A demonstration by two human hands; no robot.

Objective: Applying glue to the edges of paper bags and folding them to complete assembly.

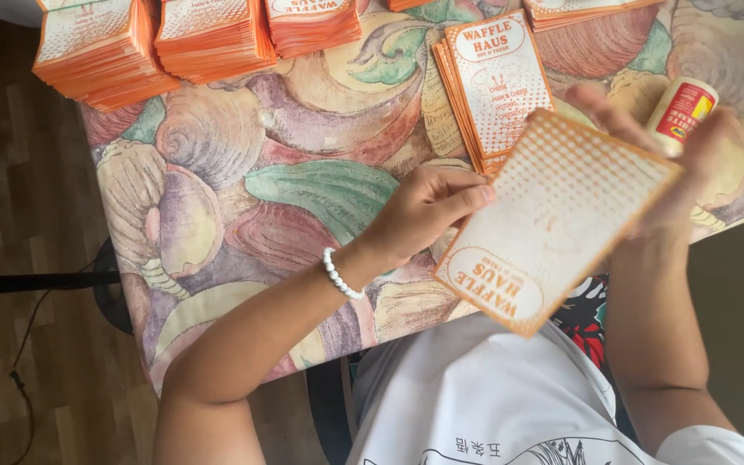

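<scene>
An orange and white printed card (pixel 553 220) is held tilted above the table's near edge. My left hand (pixel 424 211), with a white bead bracelet at the wrist, touches the card's left edge with its fingertips. My right hand (pixel 678 164) is behind the card's right side and grips it; the same hand also holds a small white and red glue stick (pixel 682 110), which points up and to the right. A short stack of the same cards (pixel 492 82) lies on the table just beyond the held card.
The table carries a cloth with large shell and leaf patterns (pixel 303 172). Tall stacks of orange cards (pixel 101 52) stand along its far edge, more at top right (pixel 579 10). Wooden floor (pixel 19 215) lies to the left.
</scene>
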